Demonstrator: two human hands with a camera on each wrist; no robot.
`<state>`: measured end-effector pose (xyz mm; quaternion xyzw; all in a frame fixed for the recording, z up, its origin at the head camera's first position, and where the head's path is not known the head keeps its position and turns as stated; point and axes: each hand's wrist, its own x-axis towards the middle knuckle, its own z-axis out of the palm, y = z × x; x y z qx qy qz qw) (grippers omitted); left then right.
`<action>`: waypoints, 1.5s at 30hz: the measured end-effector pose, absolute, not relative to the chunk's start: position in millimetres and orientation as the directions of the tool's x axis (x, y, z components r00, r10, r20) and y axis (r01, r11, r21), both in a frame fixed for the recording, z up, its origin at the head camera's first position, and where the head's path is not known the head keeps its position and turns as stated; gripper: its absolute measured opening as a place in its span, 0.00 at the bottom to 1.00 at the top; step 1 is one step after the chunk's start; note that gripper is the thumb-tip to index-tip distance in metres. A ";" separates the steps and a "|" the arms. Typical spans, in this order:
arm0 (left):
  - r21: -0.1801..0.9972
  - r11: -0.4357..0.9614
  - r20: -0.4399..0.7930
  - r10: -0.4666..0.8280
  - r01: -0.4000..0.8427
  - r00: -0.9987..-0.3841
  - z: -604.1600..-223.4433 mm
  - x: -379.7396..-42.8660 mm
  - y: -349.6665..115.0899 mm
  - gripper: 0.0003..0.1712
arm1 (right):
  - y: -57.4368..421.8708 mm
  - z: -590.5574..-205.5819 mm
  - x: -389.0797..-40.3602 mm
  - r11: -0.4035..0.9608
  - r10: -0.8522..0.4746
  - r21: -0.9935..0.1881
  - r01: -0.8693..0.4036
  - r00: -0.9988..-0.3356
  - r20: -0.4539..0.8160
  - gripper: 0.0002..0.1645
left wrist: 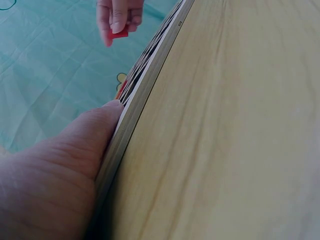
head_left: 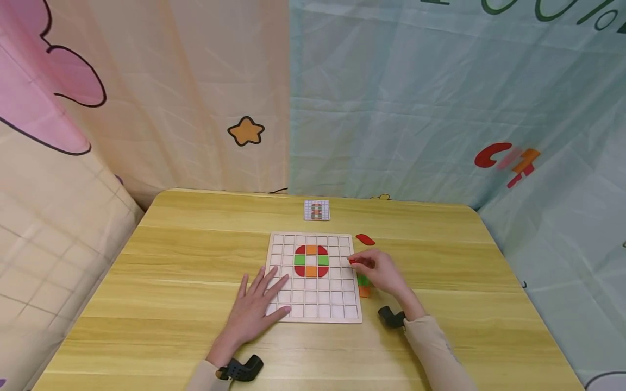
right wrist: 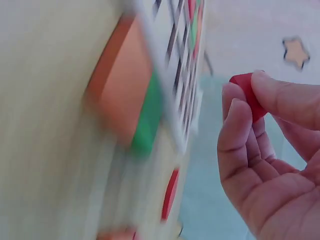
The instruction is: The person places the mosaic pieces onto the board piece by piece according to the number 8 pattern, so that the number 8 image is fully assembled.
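A white grid board lies on the table, with red, orange and green pieces set in a ring in its upper middle. My left hand rests on the board's left edge, fingers spread and straight; the left wrist view shows its thumb along the edge. Over the board's right edge, my right hand pinches a small red piece between thumb and fingers. Another red piece lies on the table beyond that hand. Beside the board are a green piece and an orange piece, the green partly hidden by the hand.
A small card with a printed grid pattern lies behind the board. The wooden table ends at curtains at the back and sides. Black wrist devices sit on both wrists.
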<state>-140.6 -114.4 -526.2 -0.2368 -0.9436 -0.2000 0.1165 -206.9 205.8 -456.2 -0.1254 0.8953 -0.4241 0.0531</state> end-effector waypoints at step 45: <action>0.333 0.814 0.285 0.395 0.477 -0.873 -525.1 -140.5 -115.8 0.38 | 94.0 -464.0 -219.4 0.659 -0.618 -0.599 -0.456 -0.782 -0.085 0.03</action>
